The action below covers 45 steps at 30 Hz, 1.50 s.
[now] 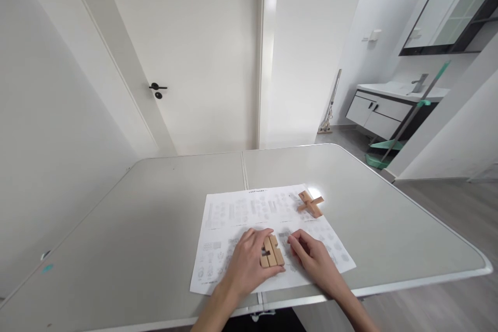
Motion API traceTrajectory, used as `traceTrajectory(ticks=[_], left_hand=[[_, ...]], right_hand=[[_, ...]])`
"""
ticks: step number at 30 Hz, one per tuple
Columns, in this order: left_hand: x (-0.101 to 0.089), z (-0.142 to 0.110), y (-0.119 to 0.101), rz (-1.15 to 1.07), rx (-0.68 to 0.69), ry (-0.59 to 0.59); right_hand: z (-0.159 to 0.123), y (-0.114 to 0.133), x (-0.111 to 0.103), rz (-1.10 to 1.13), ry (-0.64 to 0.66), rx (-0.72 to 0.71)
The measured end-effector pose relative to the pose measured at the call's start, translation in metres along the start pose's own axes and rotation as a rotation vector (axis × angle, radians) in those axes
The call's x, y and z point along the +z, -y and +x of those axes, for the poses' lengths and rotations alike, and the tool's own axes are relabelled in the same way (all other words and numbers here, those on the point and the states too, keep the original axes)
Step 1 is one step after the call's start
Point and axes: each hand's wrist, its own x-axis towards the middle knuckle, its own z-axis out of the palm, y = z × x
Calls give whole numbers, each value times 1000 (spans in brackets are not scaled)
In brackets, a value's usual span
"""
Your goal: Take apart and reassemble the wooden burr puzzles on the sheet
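Observation:
My left hand (251,257) is closed around several notched wooden puzzle pieces (272,252), laid side by side, its thumb along the near end and its fingers at the far end. A dark notch shows between the pieces. Just to the right, my right hand (311,257) is closed over the paper, fingers curled in, apart from the pieces; nothing shows in it. Both hands are above a printed sheet (233,212) with rows of small diagrams. Beyond my right hand, a cross-shaped set of joined wooden pieces (310,204) stands at the sheet's right edge.
The grey folding table (136,233) has a seam down its middle and a metal rim. A white door (194,52) with a black handle stands behind it. To the right are a sink cabinet (379,109), a mop (331,104) and a green dustpan (377,161).

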Motion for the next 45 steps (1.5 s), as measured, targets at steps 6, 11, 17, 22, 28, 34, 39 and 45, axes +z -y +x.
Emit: traceTrajectory(ticks=[6, 11, 17, 22, 28, 34, 39, 45], left_hand=[[-5, -7, -5, -3, -61, 37], [-7, -20, 3, 15, -170, 11], [-7, -26, 15, 7, -175, -38], [-6, -27, 17, -3, -132, -55], [-6, -31, 17, -16, -122, -75], [-5, -33, 18, -3, -117, -90], [-6, -33, 18, -18, -121, -83], [-9, -31, 14, -25, -100, -70]], right_hand=[[0, 1, 0, 5, -1, 5], [0, 0, 0, 5, -6, 11], [-2, 3, 0, -13, -2, -21], [-1, 4, 1, -8, -21, -30], [-2, 3, 1, -2, -27, -4], [-2, -1, 1, 30, -29, 15], [-3, -2, 2, 44, -39, 22], [-3, 1, 0, 28, -38, 30]])
